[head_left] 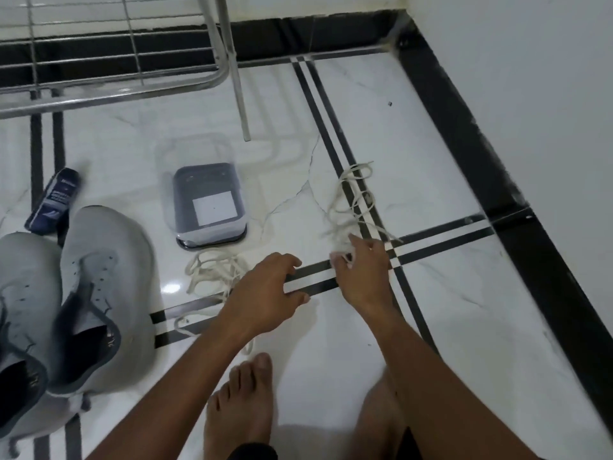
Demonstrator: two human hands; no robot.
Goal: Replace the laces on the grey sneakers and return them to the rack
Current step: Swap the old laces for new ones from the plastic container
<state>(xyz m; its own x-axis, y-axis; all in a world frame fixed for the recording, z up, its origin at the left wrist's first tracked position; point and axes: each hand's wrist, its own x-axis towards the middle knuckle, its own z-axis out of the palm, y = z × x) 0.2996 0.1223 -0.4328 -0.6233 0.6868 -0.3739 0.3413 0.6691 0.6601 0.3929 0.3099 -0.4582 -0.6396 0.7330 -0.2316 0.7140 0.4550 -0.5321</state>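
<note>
Two grey sneakers without laces stand side by side on the floor at the left, one nearer the middle and one at the frame's edge. A cream lace lies in loose loops on the tiles below a plastic box. A second cream lace, blurred, trails across the black floor stripes; my right hand pinches its near end. My left hand hovers low over the floor between the two laces, fingers relaxed and holding nothing.
A metal wire shoe rack stands at the top left, one leg reaching the floor. A clear plastic box and a dark blue tube lie nearby. My bare foot is at the bottom. A white wall borders the right.
</note>
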